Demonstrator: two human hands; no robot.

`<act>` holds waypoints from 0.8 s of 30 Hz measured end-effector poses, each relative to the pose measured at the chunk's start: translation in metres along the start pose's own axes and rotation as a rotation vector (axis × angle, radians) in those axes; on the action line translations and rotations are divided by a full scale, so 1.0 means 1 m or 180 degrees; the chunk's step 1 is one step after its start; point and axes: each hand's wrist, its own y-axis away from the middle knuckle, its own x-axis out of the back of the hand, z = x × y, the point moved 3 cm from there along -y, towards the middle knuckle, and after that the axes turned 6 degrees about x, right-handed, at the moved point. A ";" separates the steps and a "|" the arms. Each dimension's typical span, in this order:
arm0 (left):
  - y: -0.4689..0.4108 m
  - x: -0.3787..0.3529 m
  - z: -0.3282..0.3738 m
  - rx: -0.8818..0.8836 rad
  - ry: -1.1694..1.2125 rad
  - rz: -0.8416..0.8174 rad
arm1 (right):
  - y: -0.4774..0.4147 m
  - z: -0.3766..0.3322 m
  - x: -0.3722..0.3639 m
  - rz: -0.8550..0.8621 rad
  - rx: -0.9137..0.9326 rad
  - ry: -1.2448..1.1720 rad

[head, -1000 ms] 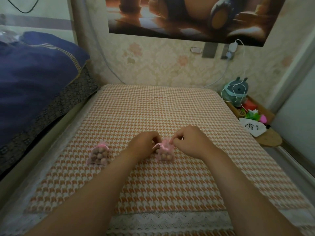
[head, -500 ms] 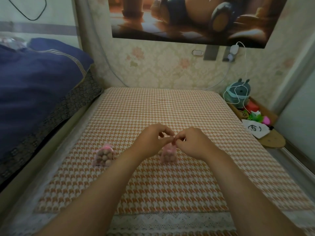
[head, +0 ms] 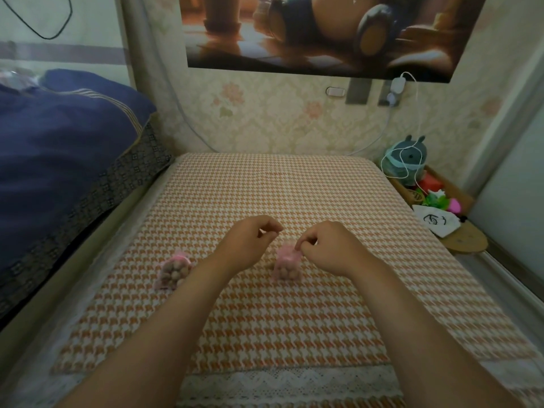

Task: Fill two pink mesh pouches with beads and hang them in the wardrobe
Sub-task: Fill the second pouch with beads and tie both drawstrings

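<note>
We see right hand (head: 326,250) pinching top of bead-filled pink mesh pouch (head: 286,269), left hand (head: 251,245) curled, hold unclear, second filled pouch (head: 173,270) on houndstooth-clothed desk (head: 294,187)

Setting: home bedroom. A bed with a navy duvet (head: 64,148) stood at 9 o'clock, just beside the bench (head: 265,187), which wore an orange houndstooth cloth. Floral wallpaper (head: 265,119) covered the wall at 12 o'clock, with a large poster (head: 323,30) above. A charger (head: 397,83) was plugged in at 1 o'clock. A plush toy (head: 407,160) sat on a low wooden stand (head: 468,240) at 2 o'clock.
</note>
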 end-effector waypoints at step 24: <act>-0.005 -0.016 -0.036 0.0169 -0.0321 -0.0085 | -0.002 0.002 -0.005 0.0036 0.0061 -0.0154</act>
